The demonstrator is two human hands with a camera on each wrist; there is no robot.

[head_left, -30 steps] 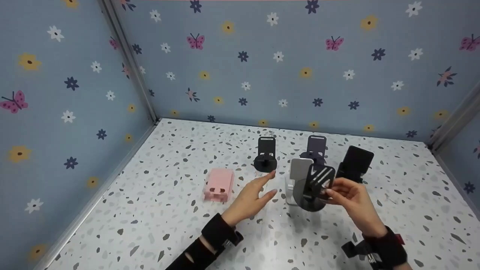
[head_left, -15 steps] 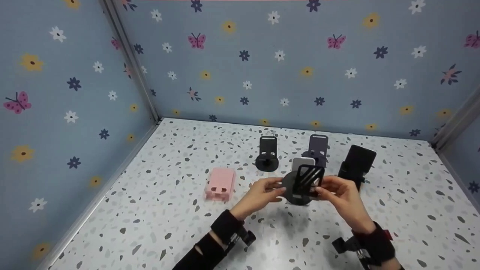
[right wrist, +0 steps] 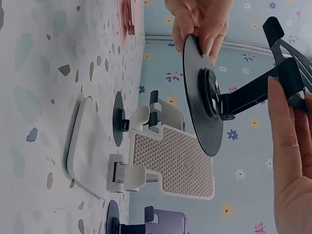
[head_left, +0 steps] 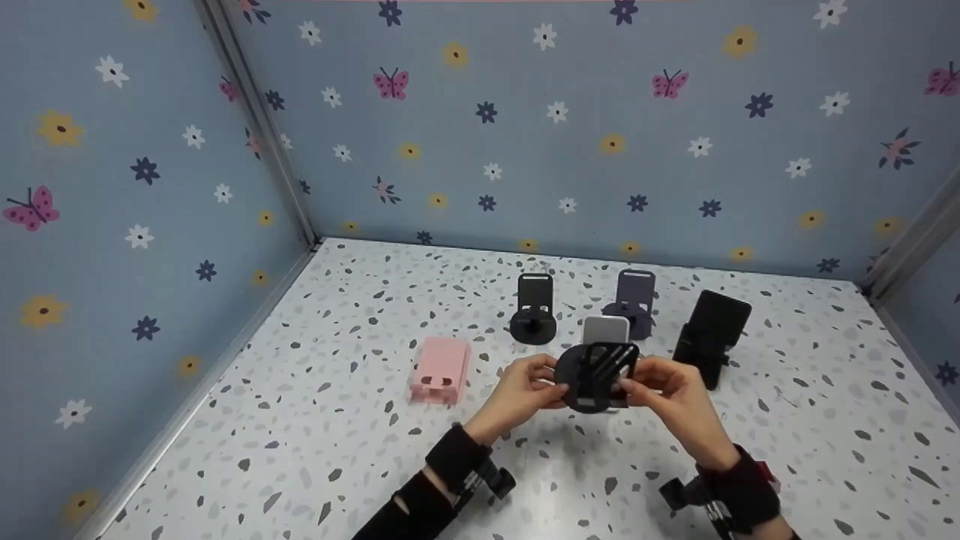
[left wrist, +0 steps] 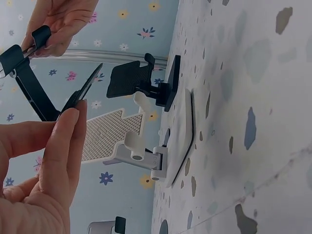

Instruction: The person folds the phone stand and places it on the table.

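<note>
Both hands hold a black phone stand (head_left: 589, 379) with a round base above the table. My left hand (head_left: 521, 394) pinches the rim of the disc base, as the left wrist view also shows. On the other side, my right hand (head_left: 675, 397) grips the slotted cradle by its lipped end. In the right wrist view the disc (right wrist: 200, 97) is tilted, and a hinged arm (right wrist: 248, 95) links it to the cradle. Right behind stands a white phone stand (right wrist: 173, 161) with a textured plate, partly hidden by the held one in the head view.
Farther back stand a black round-based stand (head_left: 534, 307) and a purple one (head_left: 636, 292). A larger black stand (head_left: 716, 322) is to the right. On the left lies a pink folded stand (head_left: 441, 367). Patterned wall panels (head_left: 480, 135) edge the speckled table (head_left: 315, 420).
My left hand has come in from apart and taken hold of the disc base. My right hand has brought the phone stand leftward, and its tilt has changed.
</note>
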